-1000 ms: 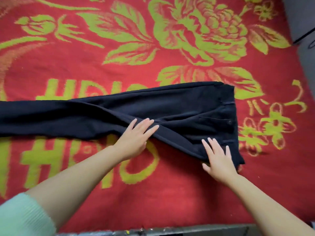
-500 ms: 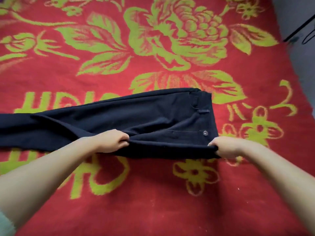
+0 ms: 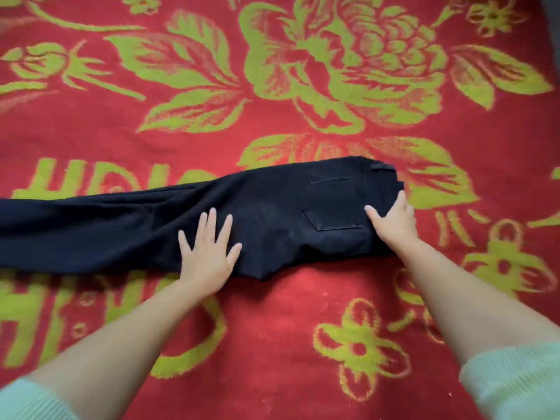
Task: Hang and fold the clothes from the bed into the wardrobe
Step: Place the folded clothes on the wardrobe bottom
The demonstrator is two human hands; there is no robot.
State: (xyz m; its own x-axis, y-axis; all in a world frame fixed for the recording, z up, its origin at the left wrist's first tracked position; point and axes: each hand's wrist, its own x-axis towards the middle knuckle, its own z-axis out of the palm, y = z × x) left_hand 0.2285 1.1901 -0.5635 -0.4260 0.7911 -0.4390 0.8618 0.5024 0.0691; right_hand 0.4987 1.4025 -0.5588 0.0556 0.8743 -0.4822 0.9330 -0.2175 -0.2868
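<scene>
A pair of dark navy trousers (image 3: 272, 219) lies folded lengthwise on the bed, waistband to the right, legs running off the left edge of the view. A back pocket faces up. My left hand (image 3: 206, 253) lies flat with spread fingers on the trousers near the crotch. My right hand (image 3: 394, 221) rests on the waistband end, thumb spread out on top and fingers over the cloth's right edge; whether they curl under it is hidden.
The bed is covered by a red blanket (image 3: 272, 344) with large green flowers and letters. A grey strip shows at the far top right corner (image 3: 553, 13). No wardrobe or hanger is in view.
Both hands gripped the near edge of the trousers, carried it over away from me, and now lie on the folded cloth. The pocket side has come up.
</scene>
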